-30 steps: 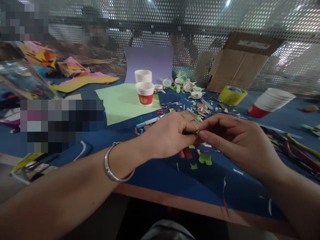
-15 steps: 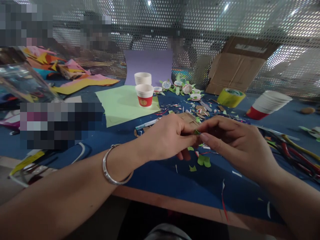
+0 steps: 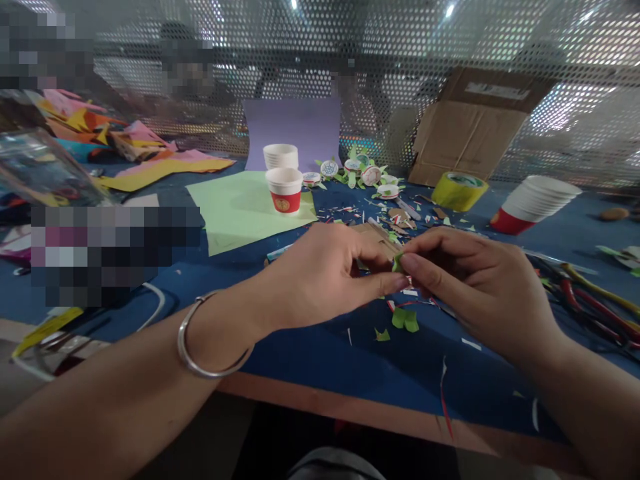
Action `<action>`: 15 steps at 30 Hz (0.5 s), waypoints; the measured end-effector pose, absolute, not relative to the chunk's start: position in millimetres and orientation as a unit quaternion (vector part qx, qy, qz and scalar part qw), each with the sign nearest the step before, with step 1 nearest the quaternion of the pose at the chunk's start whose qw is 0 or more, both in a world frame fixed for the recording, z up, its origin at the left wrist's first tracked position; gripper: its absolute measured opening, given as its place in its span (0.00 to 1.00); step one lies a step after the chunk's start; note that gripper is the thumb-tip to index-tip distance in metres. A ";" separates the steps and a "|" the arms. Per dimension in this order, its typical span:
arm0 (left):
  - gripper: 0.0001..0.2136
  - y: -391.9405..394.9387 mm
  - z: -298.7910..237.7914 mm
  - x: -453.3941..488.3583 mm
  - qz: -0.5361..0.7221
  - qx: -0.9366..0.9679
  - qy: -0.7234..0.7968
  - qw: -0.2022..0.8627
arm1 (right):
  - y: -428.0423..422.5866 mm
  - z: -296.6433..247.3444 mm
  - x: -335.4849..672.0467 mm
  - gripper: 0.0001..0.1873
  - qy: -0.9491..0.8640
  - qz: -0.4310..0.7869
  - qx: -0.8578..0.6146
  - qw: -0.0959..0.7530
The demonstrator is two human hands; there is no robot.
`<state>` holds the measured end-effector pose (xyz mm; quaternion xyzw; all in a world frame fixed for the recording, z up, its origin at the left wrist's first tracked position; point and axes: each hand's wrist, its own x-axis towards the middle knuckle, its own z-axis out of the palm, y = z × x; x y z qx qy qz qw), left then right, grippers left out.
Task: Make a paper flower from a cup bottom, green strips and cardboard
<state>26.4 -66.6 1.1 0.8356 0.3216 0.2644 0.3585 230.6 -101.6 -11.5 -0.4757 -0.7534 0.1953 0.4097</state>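
Observation:
My left hand [image 3: 327, 277], with a silver bangle [image 3: 200, 347] on its wrist, and my right hand [image 3: 467, 283] meet fingertip to fingertip just above the blue table [image 3: 310, 353]. Both pinch one tiny green paper piece [image 3: 397, 262] between thumbs and forefingers. Most of that piece is hidden by the fingers. Loose green paper scraps [image 3: 405, 320] lie on the table right under my hands.
A red-and-white paper cup [image 3: 284, 190] stands on a light green sheet [image 3: 240, 207], with a white cup stack [image 3: 280, 157] behind. Small paper crafts [image 3: 363, 173], yellow tape roll [image 3: 457, 190], a tipped cup stack [image 3: 535, 203], a cardboard box [image 3: 475, 130] and coloured wires [image 3: 590, 300] surround.
Both hands stay pinched on the green piece; the fingers have shifted slightly, and the view has drifted a little so my left wrist sits lower and further left.

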 end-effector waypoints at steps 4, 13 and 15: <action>0.09 -65.8 7.5 25.4 0.342 0.797 0.346 0.359 | -103.2 -13.7 229.9 0.04 -0.775 0.141 -0.473 0.394; 0.07 -64.6 4.6 26.5 0.342 0.817 0.322 0.335 | -101.1 -17.9 227.0 0.04 -0.787 0.149 -0.463 0.380; 0.08 -62.9 2.7 26.3 0.345 0.814 0.315 0.346 | -101.2 -17.9 226.7 0.04 -0.788 0.150 -0.461 0.379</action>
